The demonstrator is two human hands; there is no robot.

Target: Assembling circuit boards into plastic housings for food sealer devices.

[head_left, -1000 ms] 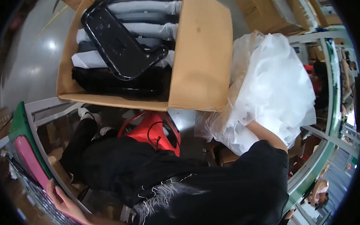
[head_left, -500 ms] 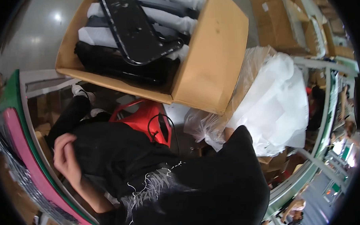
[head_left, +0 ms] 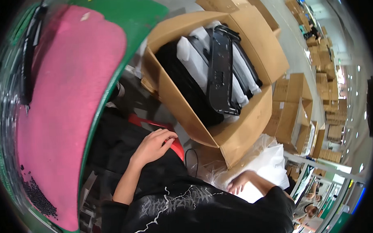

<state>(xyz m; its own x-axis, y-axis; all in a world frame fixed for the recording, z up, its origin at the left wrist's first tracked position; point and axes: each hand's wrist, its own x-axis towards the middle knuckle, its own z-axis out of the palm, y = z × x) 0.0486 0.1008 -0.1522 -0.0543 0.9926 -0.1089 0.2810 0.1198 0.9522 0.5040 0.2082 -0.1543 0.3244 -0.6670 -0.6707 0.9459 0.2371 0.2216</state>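
Observation:
My left hand (head_left: pixel 154 146) is over my lap beside a red plastic seat (head_left: pixel 178 149), its fingers loosely bent and apart with nothing in them. On the right, my right hand (head_left: pixel 239 181) lies on white foam wrapping sheets (head_left: pixel 268 165), its fingers apart against them. In front of me stands an open cardboard box (head_left: pixel 186 116) packed with black parts and white foam-wrapped pieces (head_left: pixel 188 55). A long black plastic panel (head_left: pixel 220 70) lies slanted on top of them. Neither hand touches the panel.
At left is a green-edged table with a pink mat (head_left: pixel 70 79); a black tool (head_left: pixel 30 56) and small black pellets (head_left: pixel 41 195) lie on it. More cardboard boxes (head_left: pixel 291 117) stand at the right. A metal frame (head_left: pixel 320 173) and a distant person (head_left: pixel 309 211) are at lower right.
My view has swung left, bringing the pink mat fully in. My left hand has moved right over my lap, and my right hand now shows on the white sheets.

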